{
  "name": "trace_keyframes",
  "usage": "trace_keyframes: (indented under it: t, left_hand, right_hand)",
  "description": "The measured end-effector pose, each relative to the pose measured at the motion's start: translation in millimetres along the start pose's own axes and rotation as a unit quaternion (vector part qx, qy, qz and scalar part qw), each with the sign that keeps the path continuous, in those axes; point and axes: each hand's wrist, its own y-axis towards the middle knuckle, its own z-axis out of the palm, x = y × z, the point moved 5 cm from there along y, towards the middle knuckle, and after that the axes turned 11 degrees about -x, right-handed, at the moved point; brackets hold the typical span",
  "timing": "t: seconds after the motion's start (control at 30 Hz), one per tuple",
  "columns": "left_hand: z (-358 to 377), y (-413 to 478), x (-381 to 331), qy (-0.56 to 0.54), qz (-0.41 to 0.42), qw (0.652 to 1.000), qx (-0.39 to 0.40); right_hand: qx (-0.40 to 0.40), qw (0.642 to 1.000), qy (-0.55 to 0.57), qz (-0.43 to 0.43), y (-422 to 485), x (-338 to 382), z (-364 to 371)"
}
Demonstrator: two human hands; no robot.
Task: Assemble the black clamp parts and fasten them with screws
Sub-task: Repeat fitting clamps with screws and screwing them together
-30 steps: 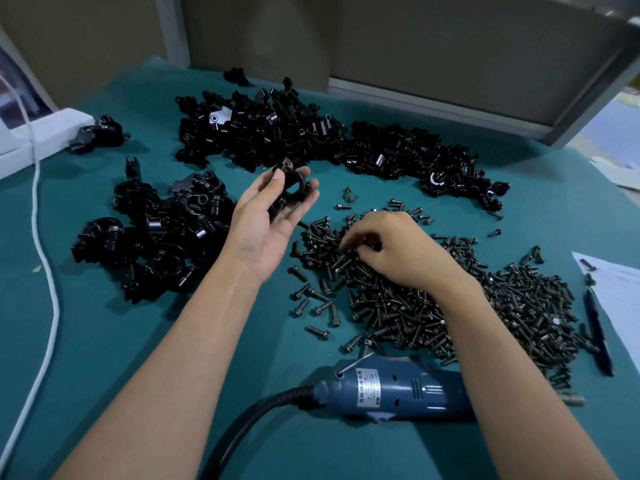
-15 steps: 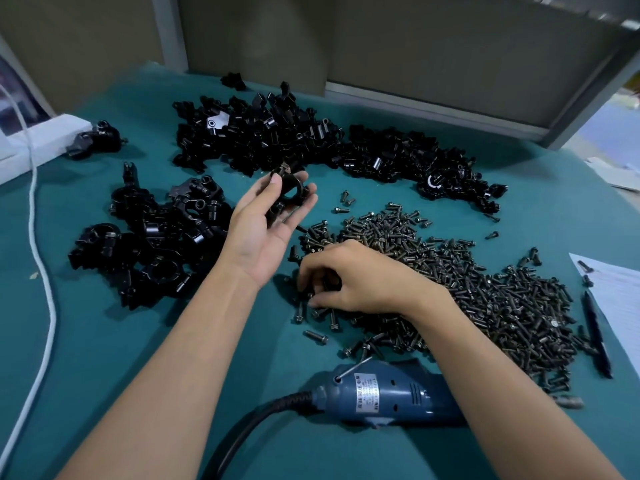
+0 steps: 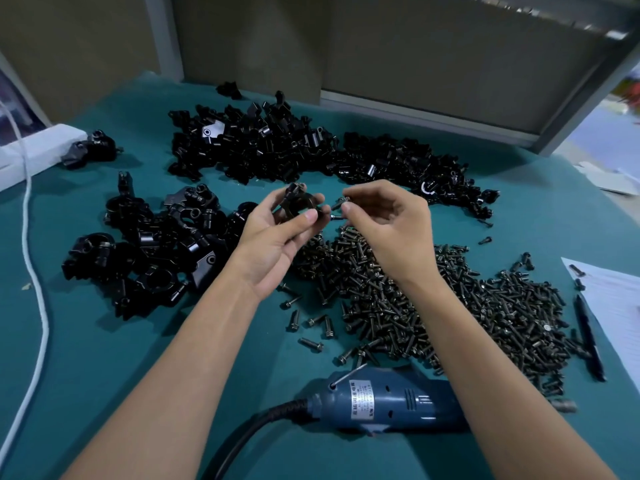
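My left hand (image 3: pixel 277 233) holds a black ring-shaped clamp (image 3: pixel 297 204) between thumb and fingers, raised above the table. My right hand (image 3: pixel 388 220) pinches a small dark screw (image 3: pixel 335 216) at its fingertips, its tip pointing at the clamp's right side and almost touching it. Below both hands lies a wide heap of dark screws (image 3: pixel 433 306). Loose black clamp parts (image 3: pixel 277 147) are piled at the back, and a second pile of clamps (image 3: pixel 149 244) lies to the left.
A blue electric screwdriver (image 3: pixel 384 400) with a black cord lies near the front edge under my right forearm. A pen (image 3: pixel 588 337) and paper (image 3: pixel 620 306) are at the right. A white cable (image 3: pixel 31 258) and white box (image 3: pixel 31 150) sit at the left on the green mat (image 3: pixel 104 358).
My right hand left the screw heap and rose up to the clamp, now pinching a screw. My left hand closed its fingers round the clamp and turned it toward the right hand.
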Motion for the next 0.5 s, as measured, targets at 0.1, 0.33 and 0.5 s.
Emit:
trace_keyframes:
  t: [0.1, 0.33, 0.5]
  left_hand:
    - [5.2, -3.9, 3.6, 0.019, -0.011, 0.999, 0.028]
    - [5.9, -7.2, 4.4, 0.025, -0.023, 0.999, 0.029]
    - [7.6, -6.6, 6.9, 0.024, -0.035, 0.999, 0.031]
  right_hand:
    - [0.007, 1.000, -0.015, -0.007, 0.8, -0.7, 2.6]
    - [0.040, 0.999, -0.022, 0.002, 1.7, -4.4, 2.7]
    - [0.013, 0.999, -0.034, -0.028, -0.3, 0.4, 1.1]
